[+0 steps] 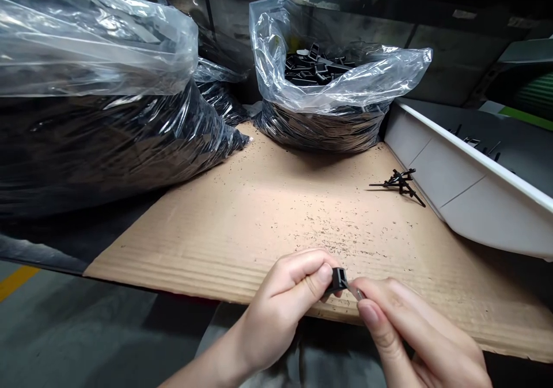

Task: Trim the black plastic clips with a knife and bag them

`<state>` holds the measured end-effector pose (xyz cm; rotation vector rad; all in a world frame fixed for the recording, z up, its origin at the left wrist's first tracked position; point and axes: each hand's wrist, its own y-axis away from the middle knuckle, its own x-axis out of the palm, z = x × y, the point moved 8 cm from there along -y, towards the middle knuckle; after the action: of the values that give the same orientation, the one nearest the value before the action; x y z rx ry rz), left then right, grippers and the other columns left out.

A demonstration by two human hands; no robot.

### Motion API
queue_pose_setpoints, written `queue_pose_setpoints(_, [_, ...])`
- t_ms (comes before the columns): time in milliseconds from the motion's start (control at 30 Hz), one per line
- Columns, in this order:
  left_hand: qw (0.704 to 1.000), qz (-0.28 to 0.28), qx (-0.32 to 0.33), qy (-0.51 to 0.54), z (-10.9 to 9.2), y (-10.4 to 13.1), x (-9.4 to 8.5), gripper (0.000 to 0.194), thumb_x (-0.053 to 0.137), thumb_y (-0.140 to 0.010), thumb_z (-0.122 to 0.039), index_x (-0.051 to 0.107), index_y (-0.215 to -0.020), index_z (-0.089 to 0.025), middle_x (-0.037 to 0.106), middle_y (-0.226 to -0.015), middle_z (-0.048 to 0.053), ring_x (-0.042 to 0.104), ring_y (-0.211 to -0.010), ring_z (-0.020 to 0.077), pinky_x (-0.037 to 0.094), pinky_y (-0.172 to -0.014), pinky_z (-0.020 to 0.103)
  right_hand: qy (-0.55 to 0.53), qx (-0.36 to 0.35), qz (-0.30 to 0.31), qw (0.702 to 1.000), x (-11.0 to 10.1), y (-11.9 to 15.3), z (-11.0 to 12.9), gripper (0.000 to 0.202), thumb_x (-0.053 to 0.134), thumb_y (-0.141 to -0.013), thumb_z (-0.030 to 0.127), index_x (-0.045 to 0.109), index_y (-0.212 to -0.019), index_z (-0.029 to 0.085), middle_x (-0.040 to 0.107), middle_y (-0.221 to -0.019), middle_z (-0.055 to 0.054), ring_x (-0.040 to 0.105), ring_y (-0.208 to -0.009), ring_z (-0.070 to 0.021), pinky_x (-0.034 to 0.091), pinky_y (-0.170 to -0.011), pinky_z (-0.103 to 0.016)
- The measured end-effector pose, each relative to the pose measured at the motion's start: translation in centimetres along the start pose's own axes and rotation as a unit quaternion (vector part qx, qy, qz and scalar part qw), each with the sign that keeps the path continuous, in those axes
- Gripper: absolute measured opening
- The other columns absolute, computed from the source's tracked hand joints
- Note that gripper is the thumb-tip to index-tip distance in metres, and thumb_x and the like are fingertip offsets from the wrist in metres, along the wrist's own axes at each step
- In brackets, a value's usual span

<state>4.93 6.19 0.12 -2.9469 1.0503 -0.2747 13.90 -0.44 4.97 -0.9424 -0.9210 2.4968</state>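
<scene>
Near the front edge of the cardboard sheet, my left hand pinches a small black plastic part between thumb and fingers. An opening in the part faces right. My right hand is closed on a thin metal blade, whose tip touches the part at its opening. Most of the blade's grip end is hidden by my fingers. Small dark shavings lie scattered on the cardboard beyond my hands.
A large plastic bag of dark contents stands at the left. At the back, an open clear bag holds many black parts. Black sprue-like pieces lie beside a white bin at the right.
</scene>
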Motion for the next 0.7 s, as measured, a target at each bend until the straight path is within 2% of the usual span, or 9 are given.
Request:
queue_pose_setpoints(233, [0.998, 0.015, 0.031, -0.044, -0.8, 0.0, 0.1, 0.027, 0.037, -0.087, -0.022, 0.051, -0.064, -0.016, 0.043, -0.062, 0.000, 0.040, -0.059, 0.0123, 0.033, -0.057, 0.024, 0.059, 0.006, 0.077, 0.995, 1.0, -0.4, -0.8, 0.011, 0.053, -0.076, 0.010, 0.059, -0.083, 0.016, 0.056, -0.064, -0.002, 0.055, -0.057, -0.0125, 0.044, -0.050, -0.023])
queue_pose_setpoints(400, [0.998, 0.023, 0.028, -0.054, -0.8, 0.1, 0.1, 0.028, 0.036, -0.087, -0.023, 0.051, -0.064, -0.016, 0.044, -0.062, 0.001, 0.041, -0.061, 0.0137, 0.034, -0.056, 0.025, 0.074, 0.031, 0.079, 0.994, 0.2, -0.7, -1.9, 0.015, 0.051, -0.079, 0.012, 0.060, -0.088, 0.018, 0.063, -0.074, -0.003, 0.061, -0.068, -0.0132, 0.048, -0.056, -0.019])
queue_pose_setpoints(500, [0.997, 0.017, 0.018, -0.073, -0.6, -0.1, -0.1, 0.030, 0.037, -0.087, -0.025, 0.049, -0.062, -0.016, 0.041, -0.061, 0.000, 0.038, -0.058, 0.0123, 0.032, -0.055, 0.024, 0.031, 0.084, 0.100, 0.991, -0.5, -0.9, -2.7, 0.020, 0.053, -0.079, 0.019, 0.060, -0.096, 0.024, 0.064, -0.076, 0.001, 0.063, -0.067, -0.0098, 0.048, -0.051, -0.011])
queue_pose_setpoints(567, [0.996, 0.014, 0.021, -0.084, -0.5, -0.1, -0.1, 0.031, 0.036, -0.087, -0.027, 0.048, -0.061, -0.016, 0.040, -0.060, -0.001, 0.037, -0.058, 0.0122, 0.032, -0.055, 0.024, -0.037, 0.136, 0.128, 0.982, 0.1, -0.9, -3.1, 0.023, 0.056, -0.077, 0.024, 0.059, -0.099, 0.029, 0.064, -0.072, 0.004, 0.063, -0.060, -0.0075, 0.048, -0.049, -0.008])
queue_pose_setpoints(633, [0.996, 0.023, 0.027, -0.086, -0.5, 0.1, 0.1, 0.031, 0.036, -0.087, -0.027, 0.048, -0.061, -0.016, 0.041, -0.062, 0.000, 0.040, -0.061, 0.0128, 0.034, -0.057, 0.023, -0.136, 0.211, 0.132, 0.959, 1.2, -0.6, -3.4, 0.019, 0.057, -0.075, 0.031, 0.059, -0.094, 0.029, 0.061, -0.066, 0.005, 0.060, -0.056, -0.0070, 0.048, -0.050, -0.010])
queue_pose_setpoints(700, [0.994, 0.054, 0.028, -0.094, -0.6, 0.7, 0.6, 0.031, 0.034, -0.088, -0.026, 0.049, -0.062, -0.016, 0.045, -0.065, 0.001, 0.045, -0.064, 0.0134, 0.037, -0.060, 0.023, -0.224, 0.294, 0.117, 0.922, 2.6, 0.0, -3.9, 0.017, 0.056, -0.074, 0.040, 0.058, -0.081, 0.024, 0.053, -0.058, 0.005, 0.053, -0.049, -0.0067, 0.045, -0.046, -0.013])
